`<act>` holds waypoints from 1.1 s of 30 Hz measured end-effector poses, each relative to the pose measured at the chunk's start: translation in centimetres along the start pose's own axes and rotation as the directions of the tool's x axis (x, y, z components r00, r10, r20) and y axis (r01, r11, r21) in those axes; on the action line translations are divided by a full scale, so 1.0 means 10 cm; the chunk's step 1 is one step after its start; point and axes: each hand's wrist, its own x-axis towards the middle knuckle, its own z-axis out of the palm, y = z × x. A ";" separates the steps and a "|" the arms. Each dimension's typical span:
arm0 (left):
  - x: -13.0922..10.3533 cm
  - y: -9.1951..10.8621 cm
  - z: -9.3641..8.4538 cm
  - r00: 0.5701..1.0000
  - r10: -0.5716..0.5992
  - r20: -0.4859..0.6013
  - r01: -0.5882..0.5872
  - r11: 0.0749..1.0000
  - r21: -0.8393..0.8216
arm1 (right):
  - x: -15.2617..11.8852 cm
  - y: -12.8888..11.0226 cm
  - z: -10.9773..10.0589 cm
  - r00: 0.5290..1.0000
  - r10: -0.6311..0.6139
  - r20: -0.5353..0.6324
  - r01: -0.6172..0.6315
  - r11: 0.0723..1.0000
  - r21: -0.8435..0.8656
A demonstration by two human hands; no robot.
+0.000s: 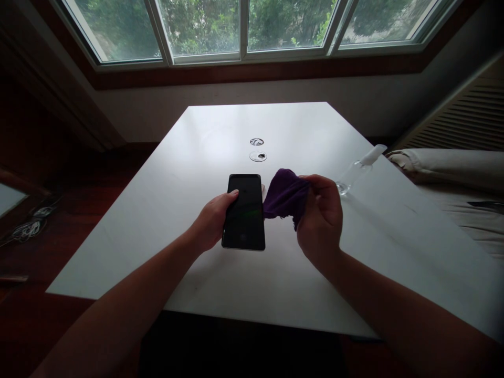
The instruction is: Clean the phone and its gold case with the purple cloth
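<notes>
A black smartphone (244,220) with a dark screen is held upright over the table by my left hand (212,219). My left thumb lies on the phone's left edge, and the other fingers are mostly hidden behind it. To the right, my right hand (322,215) pinches a purple cloth (286,195) between thumb and fingers. The cloth hangs bunched, its left end close to the phone's right edge; whether they touch I cannot tell. A fingertip of my left hand shows past the phone's right side.
On the white table (189,152), a round silver-and-dark disc (256,142) lies behind a similar disc (258,156). A clear spray bottle (356,168) lies or leans at the right. Beyond are the window (244,31), a cushioned seat (452,194) and coiled cables (29,229) on the floor.
</notes>
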 end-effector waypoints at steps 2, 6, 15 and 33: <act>-0.01 0.01 0.01 1.000 -0.022 0.004 0.022 1.000 -0.013 | -0.04 -0.03 0.02 0.996 -0.057 0.068 0.058 0.998 -0.024; -0.04 0.03 0.04 1.000 -0.020 0.004 0.020 1.000 -0.009 | -0.11 -0.04 0.03 0.958 -0.083 0.274 0.114 0.988 -0.101; -0.07 0.05 0.03 0.984 0.088 0.155 -0.095 0.995 0.039 | -0.08 -0.05 0.00 0.933 -0.062 0.354 0.140 0.970 -0.200; -0.10 0.03 -0.03 0.945 -0.001 0.328 -0.003 1.000 0.012 | -0.10 -0.02 0.01 0.880 0.350 0.321 -0.299 0.933 -0.198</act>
